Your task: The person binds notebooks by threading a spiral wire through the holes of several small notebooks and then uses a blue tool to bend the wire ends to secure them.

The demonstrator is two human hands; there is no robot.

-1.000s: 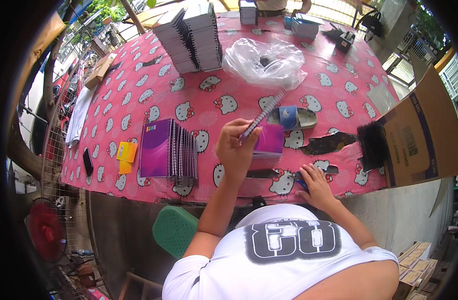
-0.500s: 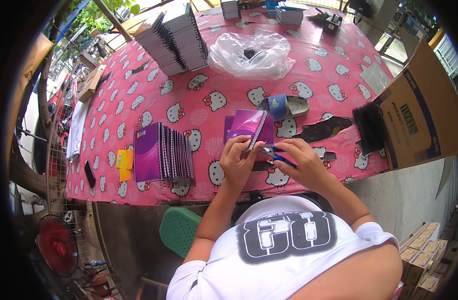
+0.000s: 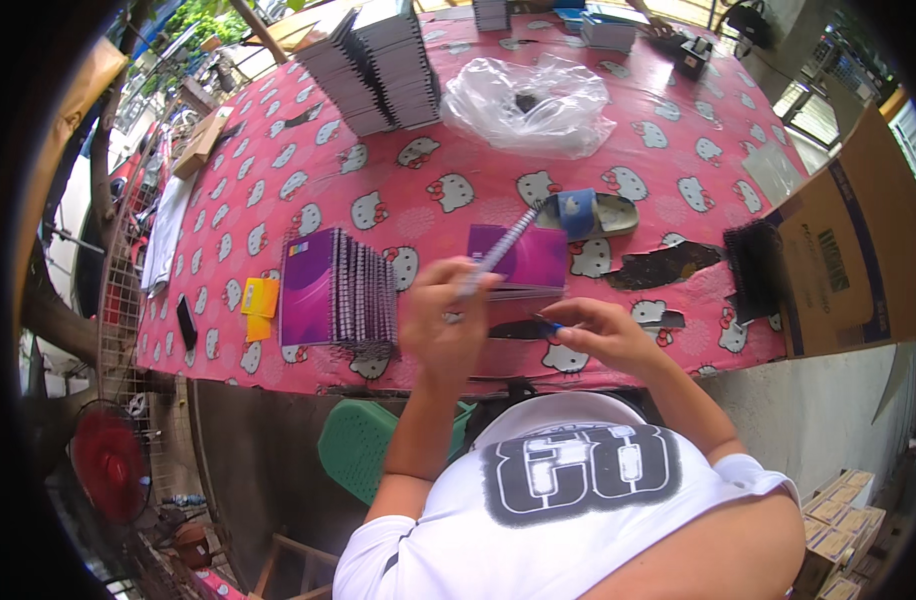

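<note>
My left hand (image 3: 446, 315), smeared by motion, grips a spiral notebook (image 3: 502, 248) turned nearly edge-on, its coil side facing up. Beneath and beyond it, purple notebooks (image 3: 538, 262) lie flat on the table in front of me. My right hand (image 3: 610, 335) is closed round a small blue-handled cutting tool (image 3: 551, 323), mostly hidden by the fingers; its exact kind is unclear. To the left of my hands stands a row of purple spiral notebooks (image 3: 313, 290), packed together with coils toward the right.
A blue slipper (image 3: 578, 213) lies just past the notebooks. Black coils (image 3: 753, 262) lean by a cardboard box (image 3: 848, 250) at right. Farther back are a plastic bag (image 3: 528, 105) and tall notebook stacks (image 3: 373, 75). Yellow pads (image 3: 260, 300) and a phone (image 3: 186, 322) lie left.
My left hand has lifted the notebook leftward and tipped it on edge, away from the tool. My right hand stays near its place, the tool now more hidden. The view has shifted slightly.
</note>
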